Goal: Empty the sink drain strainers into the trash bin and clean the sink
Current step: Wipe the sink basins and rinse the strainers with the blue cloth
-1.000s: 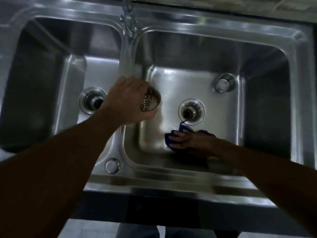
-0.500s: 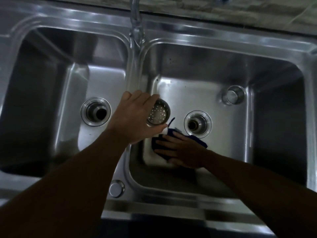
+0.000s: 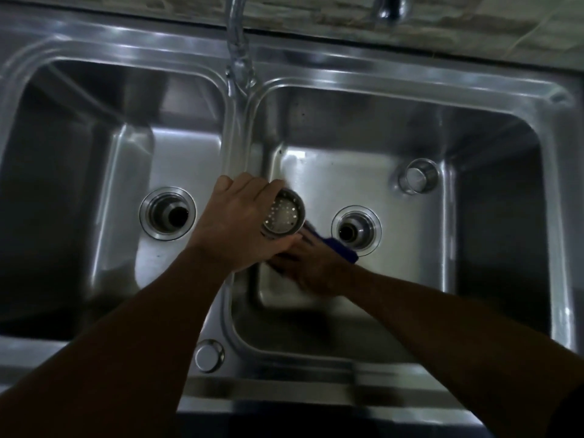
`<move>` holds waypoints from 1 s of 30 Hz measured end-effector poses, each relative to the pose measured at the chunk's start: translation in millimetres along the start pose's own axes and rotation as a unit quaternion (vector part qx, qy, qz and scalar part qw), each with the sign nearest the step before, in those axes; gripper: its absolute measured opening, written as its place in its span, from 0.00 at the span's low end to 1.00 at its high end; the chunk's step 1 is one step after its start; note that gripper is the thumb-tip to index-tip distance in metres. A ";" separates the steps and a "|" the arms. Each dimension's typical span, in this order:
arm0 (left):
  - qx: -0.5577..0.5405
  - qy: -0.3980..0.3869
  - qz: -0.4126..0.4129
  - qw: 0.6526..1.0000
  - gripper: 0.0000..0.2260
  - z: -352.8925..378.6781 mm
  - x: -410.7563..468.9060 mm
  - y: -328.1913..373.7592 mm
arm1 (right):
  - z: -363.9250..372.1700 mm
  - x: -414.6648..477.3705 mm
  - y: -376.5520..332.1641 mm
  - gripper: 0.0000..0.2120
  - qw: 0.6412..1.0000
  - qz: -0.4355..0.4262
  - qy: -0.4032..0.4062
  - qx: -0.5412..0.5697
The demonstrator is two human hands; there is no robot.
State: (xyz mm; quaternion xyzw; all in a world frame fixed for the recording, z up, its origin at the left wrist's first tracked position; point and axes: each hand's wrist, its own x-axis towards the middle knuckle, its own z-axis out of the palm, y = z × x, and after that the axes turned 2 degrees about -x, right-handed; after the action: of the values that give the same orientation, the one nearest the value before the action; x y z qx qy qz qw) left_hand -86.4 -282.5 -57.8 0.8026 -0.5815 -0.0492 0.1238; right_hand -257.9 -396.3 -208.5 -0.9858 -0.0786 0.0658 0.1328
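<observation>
My left hand (image 3: pixel 240 222) holds a perforated steel drain strainer (image 3: pixel 282 216) above the divider of the double stainless sink (image 3: pixel 347 74). Just below it, my right hand (image 3: pixel 311 268) presses a blue cloth (image 3: pixel 341 249) on the floor of the right basin, beside the open right drain (image 3: pixel 356 230). The left drain (image 3: pixel 167 213) is open too. A second strainer (image 3: pixel 417 176) sits upside down at the back right of the right basin floor.
The tap spout (image 3: pixel 237 33) rises at the back over the divider. A round cap (image 3: pixel 209 355) sits on the front rim between the basins. A stone-look counter edge (image 3: pixel 458 23) runs behind the sink.
My right hand has slid the blue cloth leftward across the right basin floor, ending under my left hand. The left hand keeps the strainer in about the same place over the divider.
</observation>
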 end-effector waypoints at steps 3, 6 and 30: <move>-0.002 0.000 -0.003 1.000 0.36 0.5 -1.1 0.6 | 12.3 -47.0 -14.3 0.25 0.992 -0.106 -0.060 -0.039; -0.011 0.003 -0.003 1.000 0.36 1.3 -2.1 -0.3 | 3.8 -72.1 -3.8 0.27 0.984 -0.117 -0.129 -0.029; -0.159 -0.066 -0.063 0.983 0.36 -11.3 -2.7 4.4 | -54.0 -39.2 -22.4 0.27 0.883 0.336 0.085 0.316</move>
State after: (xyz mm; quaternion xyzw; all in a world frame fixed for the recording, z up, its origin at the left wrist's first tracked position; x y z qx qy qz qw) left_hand -88.8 -279.6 -45.9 0.8028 -0.5215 -0.2016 0.2073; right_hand -291.2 -395.3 -146.5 -0.8608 0.2938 0.0442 0.4133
